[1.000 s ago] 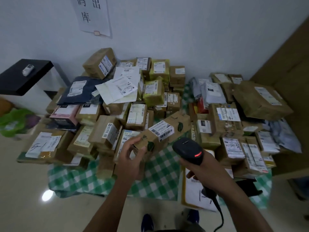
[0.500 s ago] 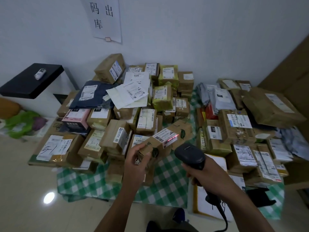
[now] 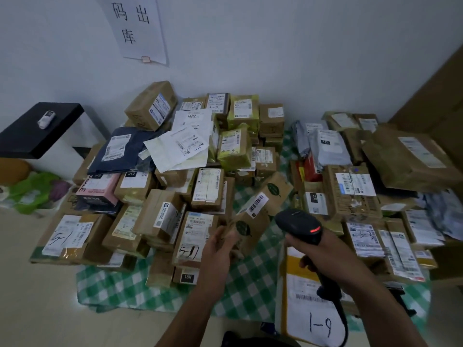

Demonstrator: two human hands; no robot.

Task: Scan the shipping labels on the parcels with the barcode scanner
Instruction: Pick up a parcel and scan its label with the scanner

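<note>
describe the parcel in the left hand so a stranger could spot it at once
Start at the green-and-white checked cloth under the heap of parcels. Above its front middle, the left hand grips the near end of a long brown carton held at a slant, left of the black barcode scanner. Unlike its neighbours, it bears dark green leaf logos beside its white barcode label.

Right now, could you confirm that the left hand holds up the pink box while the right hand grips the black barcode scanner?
Not quite: in the head view the left hand holds up a brown box with green leaf marks, not the pink box. The right hand does grip the scanner.
</note>
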